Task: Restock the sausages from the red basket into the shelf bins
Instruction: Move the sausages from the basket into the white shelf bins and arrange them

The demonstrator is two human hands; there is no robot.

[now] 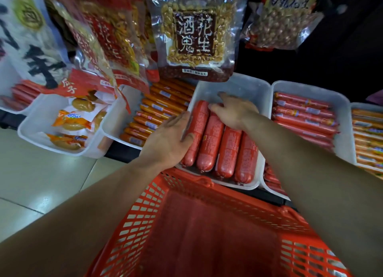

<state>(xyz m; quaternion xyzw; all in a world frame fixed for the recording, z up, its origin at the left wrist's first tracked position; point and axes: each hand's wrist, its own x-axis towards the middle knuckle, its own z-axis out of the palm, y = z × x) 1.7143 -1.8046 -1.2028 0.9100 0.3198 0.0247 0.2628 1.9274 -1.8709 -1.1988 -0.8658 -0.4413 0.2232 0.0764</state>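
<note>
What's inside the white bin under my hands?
Four thick red sausages side by side in the white bin, far end bare. The left hand and right hand cover parts; anything beneath is hidden.

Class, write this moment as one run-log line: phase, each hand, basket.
phase: arranging sausages in middle bin | left hand: flat on leftmost sausage | right hand: pressing far ends | basket: no sausages visible

I see pale glossy floor tiles at lower left, peanut bags hanging above the dark shelf edge, and shadow at upper right.
</note>
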